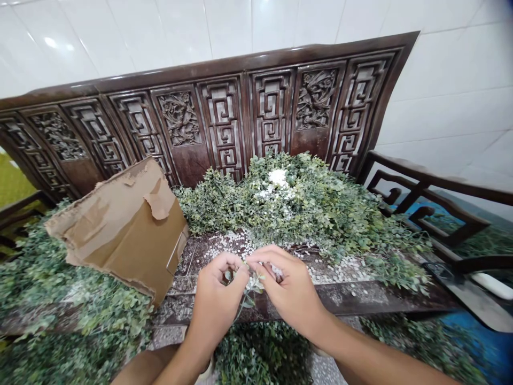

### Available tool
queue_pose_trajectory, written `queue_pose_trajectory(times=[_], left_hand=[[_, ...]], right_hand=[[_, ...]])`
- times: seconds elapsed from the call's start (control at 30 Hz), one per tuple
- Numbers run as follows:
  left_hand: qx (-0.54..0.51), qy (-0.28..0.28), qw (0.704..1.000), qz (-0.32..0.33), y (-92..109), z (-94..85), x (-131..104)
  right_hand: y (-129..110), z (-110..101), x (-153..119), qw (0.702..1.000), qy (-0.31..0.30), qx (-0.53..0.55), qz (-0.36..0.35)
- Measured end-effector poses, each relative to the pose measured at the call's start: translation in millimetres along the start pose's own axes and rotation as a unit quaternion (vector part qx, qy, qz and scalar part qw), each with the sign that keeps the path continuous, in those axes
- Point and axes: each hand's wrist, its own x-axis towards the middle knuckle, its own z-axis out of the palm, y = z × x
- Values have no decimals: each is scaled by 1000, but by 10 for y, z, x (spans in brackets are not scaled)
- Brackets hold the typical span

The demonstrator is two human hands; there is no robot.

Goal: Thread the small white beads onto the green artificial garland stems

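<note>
Both hands meet over the front edge of a dark wooden bench (344,297). My left hand (219,286) is closed in a pinch on a small leafy sprig (248,299) with green leaves that hang below the fingers. My right hand (286,283) pinches at the top of the same sprig, its thumb and forefinger close to the left fingertips. Whatever lies exactly between the right fingertips is too small to make out. Beyond the hands, many small white discs (229,245) are scattered over the seat.
A big heap of green leafy sprigs (336,208) lies on the bench, with a white pile (278,177) on it. A torn cardboard piece (124,235) leans at left beside more greenery (108,321). Greenery (262,353) also lies below. A carved backrest (224,123) stands behind.
</note>
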Motion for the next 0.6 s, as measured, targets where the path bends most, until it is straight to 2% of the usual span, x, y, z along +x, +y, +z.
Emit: queue_pose_trajectory(times=[0.6], left_hand=[[-9,-8,1000,-4,-12,-11,17]], right_hand=[[10,1,4,1000,-6,-1,-2]])
